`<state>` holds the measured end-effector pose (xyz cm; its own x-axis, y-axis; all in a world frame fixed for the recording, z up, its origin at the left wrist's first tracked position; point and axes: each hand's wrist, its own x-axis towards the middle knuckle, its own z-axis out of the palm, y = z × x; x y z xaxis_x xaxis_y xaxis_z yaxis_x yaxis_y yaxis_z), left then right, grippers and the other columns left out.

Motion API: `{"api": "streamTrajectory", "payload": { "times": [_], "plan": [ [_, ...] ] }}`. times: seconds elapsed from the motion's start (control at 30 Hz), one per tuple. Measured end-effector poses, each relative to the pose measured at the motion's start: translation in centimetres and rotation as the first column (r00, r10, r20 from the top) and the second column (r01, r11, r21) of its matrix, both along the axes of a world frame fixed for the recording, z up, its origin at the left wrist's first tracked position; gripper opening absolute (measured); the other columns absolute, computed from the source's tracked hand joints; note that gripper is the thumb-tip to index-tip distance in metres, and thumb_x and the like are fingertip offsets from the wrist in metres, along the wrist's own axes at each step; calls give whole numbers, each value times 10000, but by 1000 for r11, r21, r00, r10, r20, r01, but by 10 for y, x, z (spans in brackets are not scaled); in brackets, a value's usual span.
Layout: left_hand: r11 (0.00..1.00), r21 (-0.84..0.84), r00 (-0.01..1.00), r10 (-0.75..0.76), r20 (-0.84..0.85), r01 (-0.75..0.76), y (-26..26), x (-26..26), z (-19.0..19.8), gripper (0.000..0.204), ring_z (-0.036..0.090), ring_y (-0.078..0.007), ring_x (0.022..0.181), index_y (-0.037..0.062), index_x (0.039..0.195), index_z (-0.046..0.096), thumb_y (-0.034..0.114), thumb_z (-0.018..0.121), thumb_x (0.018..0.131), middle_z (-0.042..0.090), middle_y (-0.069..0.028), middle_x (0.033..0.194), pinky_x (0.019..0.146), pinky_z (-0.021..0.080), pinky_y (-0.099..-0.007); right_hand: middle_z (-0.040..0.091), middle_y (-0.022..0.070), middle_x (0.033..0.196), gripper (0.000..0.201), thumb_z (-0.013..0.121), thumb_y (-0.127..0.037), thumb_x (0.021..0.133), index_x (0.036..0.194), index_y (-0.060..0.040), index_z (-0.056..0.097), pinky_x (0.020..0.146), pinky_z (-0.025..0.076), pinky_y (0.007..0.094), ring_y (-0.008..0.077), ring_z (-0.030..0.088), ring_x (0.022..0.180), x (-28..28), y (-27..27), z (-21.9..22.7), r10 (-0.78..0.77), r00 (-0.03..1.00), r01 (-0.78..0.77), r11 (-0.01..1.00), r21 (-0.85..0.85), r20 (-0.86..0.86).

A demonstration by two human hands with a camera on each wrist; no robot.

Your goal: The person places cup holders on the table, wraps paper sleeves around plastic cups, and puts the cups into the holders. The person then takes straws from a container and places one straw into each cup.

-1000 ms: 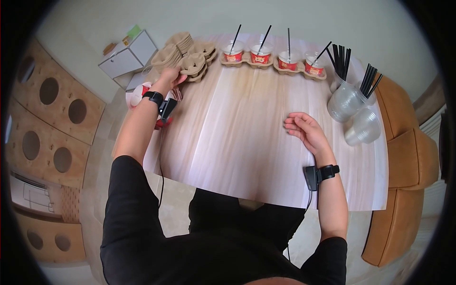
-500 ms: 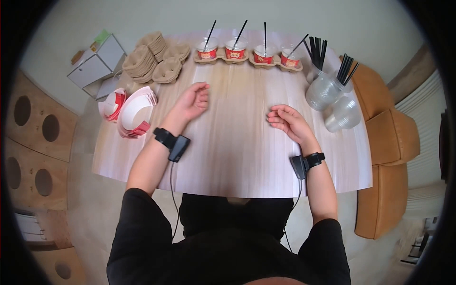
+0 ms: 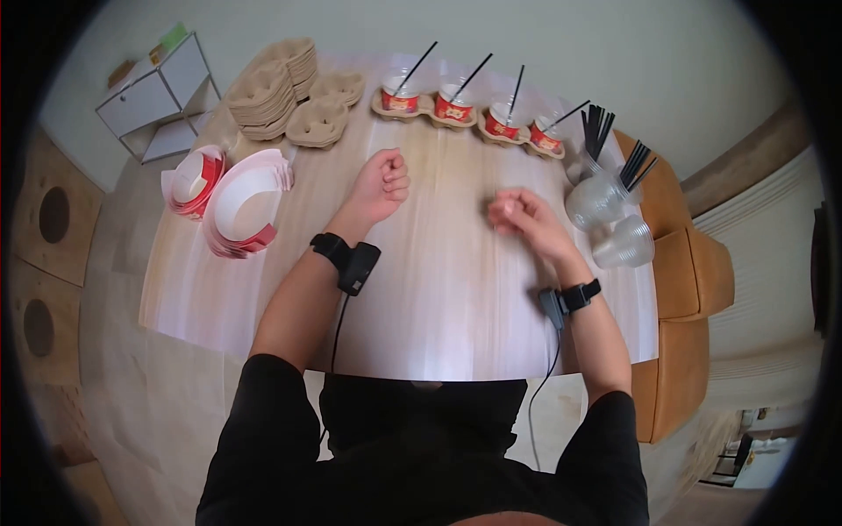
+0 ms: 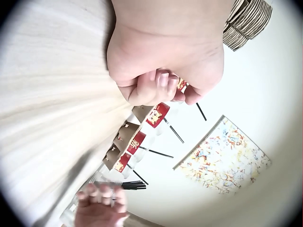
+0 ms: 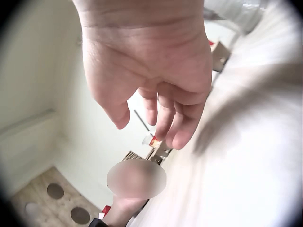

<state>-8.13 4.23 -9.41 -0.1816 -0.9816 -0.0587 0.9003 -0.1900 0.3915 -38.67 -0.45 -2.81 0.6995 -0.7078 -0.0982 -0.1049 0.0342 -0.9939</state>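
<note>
Over the middle of the table my left hand (image 3: 381, 188) holds nothing, its fingers loosely curled. My right hand (image 3: 533, 226), slightly blurred, is also empty, with fingers bent and thumb apart in the right wrist view. Beyond both hands, clear cups with red bands (image 3: 400, 102) stand in a row in cardboard cup carriers (image 3: 427, 103), each with a black straw (image 3: 478, 74). Left of my left hand lie red-and-white curved paper sleeves (image 3: 263, 238). Nearest my right hand are a clear plastic container (image 3: 586, 206) and a stack of clear plastic cups (image 3: 624, 250).
Stacked cardboard carriers (image 3: 261, 105) stand at the back left, a lower pile (image 3: 317, 123) beside them. Bunches of black straws (image 3: 597, 131) stand upright at the back right. A brown sofa (image 3: 693, 272) adjoins the table's right edge. Cables run down from both wrist cameras.
My left hand has come away from the carriers at the back left to the table's middle, empty, its fingers curling more. My right hand has stayed nearly in place, its fingers bending. The view has shifted.
</note>
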Motion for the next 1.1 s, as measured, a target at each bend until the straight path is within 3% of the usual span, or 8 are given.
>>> {"api": "streamTrajectory", "payload": {
  "times": [0.1,0.2,0.23,0.33,0.4,0.57,0.63,1.1],
  "plan": [
    [1000,15,998,10,63,-11,-1,-3,2,279,283,-57,412,136,680,438,221,481,942,320,66,509,372,213,-207,601,78,1122,383,566,-242,957,1244,-4,478,844,483,290,141,575,1015,54,-32,25,70,995,-92,923,-374,-71],
    [997,48,996,57,62,-60,-3,-2,-1,295,275,-54,403,154,645,399,199,490,923,312,72,494,368,212,-203,623,142,1086,543,689,-287,851,1261,9,492,810,493,321,209,618,938,123,-63,43,-68,995,-7,686,-727,-73],
    [995,61,995,81,50,-84,-4,-1,-2,306,271,-53,398,164,631,382,194,495,914,304,76,486,365,211,-202,623,142,1086,543,689,-287,851,1261,9,492,810,493,321,209,618,938,142,-67,53,-59,996,-12,684,-729,-73],
    [984,87,984,150,99,-158,-2,-4,4,320,259,-51,390,178,615,362,197,500,903,288,81,474,361,202,-208,600,224,1135,688,701,-432,805,1315,-35,467,918,454,393,312,592,1052,185,-84,68,-220,926,-199,409,-891,-307],
    [979,104,983,164,89,-173,-2,-5,3,317,258,-51,391,178,617,365,197,502,902,288,82,474,360,198,-211,571,274,1172,832,648,-607,761,1389,-115,415,1017,363,479,409,523,1140,208,-106,57,-442,754,-461,171,-871,-486],
    [982,98,985,157,71,-163,-6,-4,-4,316,252,-49,392,179,621,370,199,509,904,286,87,476,361,189,-213,535,302,1223,966,586,-738,703,1462,-200,327,1043,308,511,457,471,1174,238,-124,45,-523,665,-523,184,-832,-533],
    [982,80,984,166,60,-171,-7,-5,-6,251,233,-52,403,165,654,398,185,531,865,290,80,506,381,177,-222,533,295,1237,1001,601,-749,670,1461,-196,330,1051,305,507,450,457,1205,245,-129,44,-480,647,-523,288,-803,-593],
    [972,116,978,196,75,-204,-7,-8,-4,258,225,-44,403,161,684,415,206,535,908,296,90,503,377,169,-213,582,232,1168,861,659,-597,667,1381,-172,437,1051,317,499,357,561,1110,257,-129,39,-473,678,-440,352,-826,-563]
  ]
}}
